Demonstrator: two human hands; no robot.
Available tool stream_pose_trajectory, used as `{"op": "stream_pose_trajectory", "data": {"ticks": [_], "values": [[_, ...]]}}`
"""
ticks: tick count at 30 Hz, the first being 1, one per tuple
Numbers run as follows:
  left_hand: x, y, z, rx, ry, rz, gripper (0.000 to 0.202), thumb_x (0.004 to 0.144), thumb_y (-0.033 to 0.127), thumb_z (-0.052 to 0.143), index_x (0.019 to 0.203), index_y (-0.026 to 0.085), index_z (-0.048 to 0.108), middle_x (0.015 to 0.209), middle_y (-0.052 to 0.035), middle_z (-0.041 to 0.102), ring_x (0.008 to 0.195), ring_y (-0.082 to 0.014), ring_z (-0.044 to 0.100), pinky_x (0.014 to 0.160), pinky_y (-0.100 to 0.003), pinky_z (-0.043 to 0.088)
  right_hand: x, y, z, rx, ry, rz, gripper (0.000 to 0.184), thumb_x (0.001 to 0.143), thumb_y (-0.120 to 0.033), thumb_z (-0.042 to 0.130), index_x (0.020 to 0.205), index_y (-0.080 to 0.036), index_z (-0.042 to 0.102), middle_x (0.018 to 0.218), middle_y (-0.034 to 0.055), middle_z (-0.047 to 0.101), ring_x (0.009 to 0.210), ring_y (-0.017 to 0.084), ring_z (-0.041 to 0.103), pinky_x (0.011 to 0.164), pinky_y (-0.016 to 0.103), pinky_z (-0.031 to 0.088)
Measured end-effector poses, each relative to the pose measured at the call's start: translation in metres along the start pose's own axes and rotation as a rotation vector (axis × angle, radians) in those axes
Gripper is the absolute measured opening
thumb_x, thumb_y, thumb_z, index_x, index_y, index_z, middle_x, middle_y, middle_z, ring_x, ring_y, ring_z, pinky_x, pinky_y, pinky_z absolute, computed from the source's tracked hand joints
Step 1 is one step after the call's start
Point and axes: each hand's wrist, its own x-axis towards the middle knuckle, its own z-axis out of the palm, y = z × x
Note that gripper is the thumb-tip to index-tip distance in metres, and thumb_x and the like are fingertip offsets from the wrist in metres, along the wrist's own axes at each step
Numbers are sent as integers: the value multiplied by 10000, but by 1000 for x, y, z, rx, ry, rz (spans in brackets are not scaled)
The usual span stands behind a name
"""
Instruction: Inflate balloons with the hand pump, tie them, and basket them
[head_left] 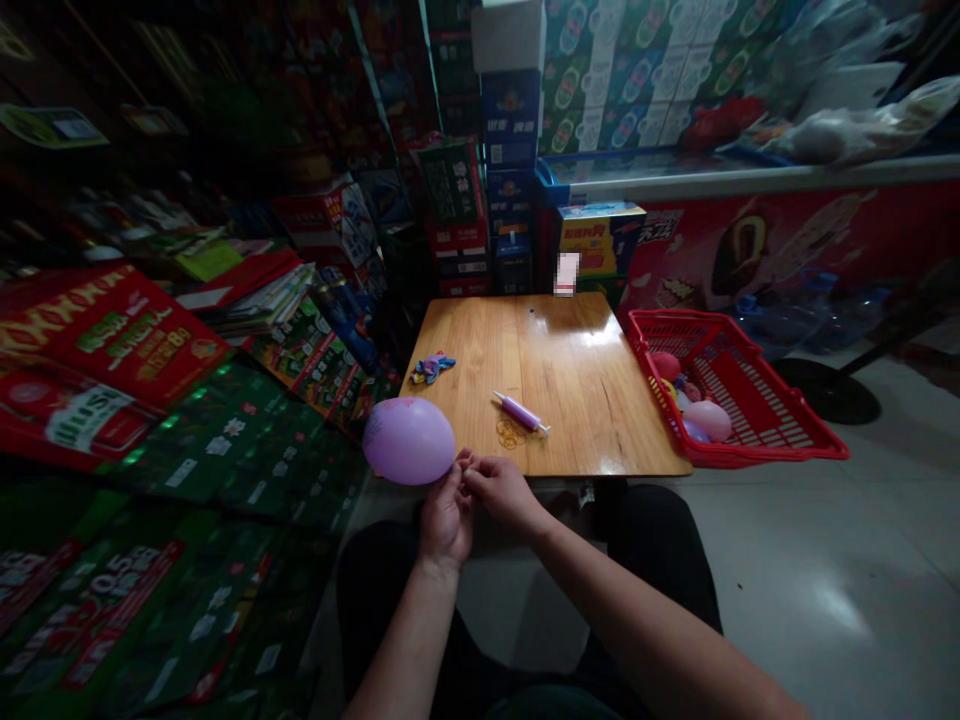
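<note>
Pinching the neck of the purple balloon between the fingertips of both hands, left hand and right hand closed on it together and touching each other, above the lap and just off the near edge of the table. Already blown up full and round, held out to the left of the hands, beside the table's near left corner. Judged as inflating done and sealing in hand, with no knot or band to be made out at the neck (too small and dark to tell). Just beyond, lying on the wood, a loose cluster of rubber bands and, right beside them, the small purple pump, set down and untouched. Further back near the left edge, a little heap of limp balloons, not yet filled. Off to the right, against the table's side, a red basket holding a few filled balloons. Behind all, stacked cartons and a chest freezer.
</note>
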Motion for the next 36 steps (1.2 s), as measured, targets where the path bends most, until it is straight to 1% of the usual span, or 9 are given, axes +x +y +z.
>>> {"op": "stream_pose_trajectory", "data": {"ticks": [6, 9, 12, 18, 22, 26, 28, 31, 36], "values": [[-7, -9, 2, -51, 41, -76, 190, 854, 167, 660, 1035, 143, 714, 1110, -102, 707, 998, -166, 674, 851, -242, 538, -5, 1, -2, -306, 148, -58, 228, 850, -267, 564, 676, -146, 646, 651, 30, 646, 621, 129, 571, 593, 227, 385], [-16, -12, 2, 0, -47, -53, 215, 847, 195, 678, 1057, 156, 704, 1152, -102, 697, 1075, -191, 653, 909, -277, 522, -6, 2, -4, -365, 171, -73, 209, 866, -259, 549, 738, -152, 675, 727, 33, 676, 687, 134, 594, 642, 227, 399], [-29, -11, -1, 180, -148, -15, 247, 826, 220, 706, 1066, 160, 702, 1151, -102, 700, 1065, -218, 658, 879, -291, 525, -3, 3, -11, -436, 198, -43, 211, 858, -245, 547, 717, -143, 666, 692, 37, 663, 665, 136, 578, 620, 232, 384], [-62, 14, -5, 637, -121, 115, 213, 755, 135, 748, 968, 142, 746, 931, -108, 740, 814, -216, 696, 656, -227, 504, 1, -2, -28, -483, 179, -40, 245, 856, -242, 556, 649, -141, 639, 628, 26, 621, 617, 130, 542, 583, 246, 342], [-71, 37, 5, 516, -141, 244, 262, 751, -9, 662, 877, 201, 756, 1032, -107, 725, 1079, -272, 645, 954, -306, 477, -7, -9, -30, -498, 99, -68, 239, 849, -240, 588, 635, -148, 640, 605, 5, 603, 606, 119, 523, 591, 242, 339], [-64, 49, 16, 551, -257, 266, 366, 697, -54, 677, 925, 225, 740, 1202, -112, 679, 1416, -289, 356, 1162, -430, 277, -19, -20, -27, -477, -28, -149, 254, 879, -277, 577, 666, -147, 625, 618, -11, 588, 607, 107, 511, 589, 228, 348], [-57, 48, 14, 631, -290, 266, 389, 669, -48, 716, 955, 215, 739, 1211, -126, 677, 1449, -279, 290, 1191, -441, 199, -24, -25, -27, -428, -76, -168, 257, 894, -299, 564, 697, -146, 627, 647, -8, 600, 621, 107, 525, 592, 221, 362], [-49, 44, 4, 677, -272, 234, 372, 676, -33, 724, 953, 214, 745, 1169, -127, 694, 1415, -281, 359, 1204, -458, 138, -30, -29, -28, -363, -124, -134, 254, 906, -309, 547, 734, -145, 636, 669, 1, 617, 622, 108, 543, 590, 215, 380], [-44, 39, -5, 533, -171, 121, 342, 697, -64, 668, 893, 206, 747, 1157, -126, 696, 1328, -268, 480, 1176, -406, 244, -34, -28, -30, -457, -93, -158, 195, 878, -253, 566, 723, -154, 631, 638, -7, 593, 604, 108, 512, 577, 219, 358]]}}
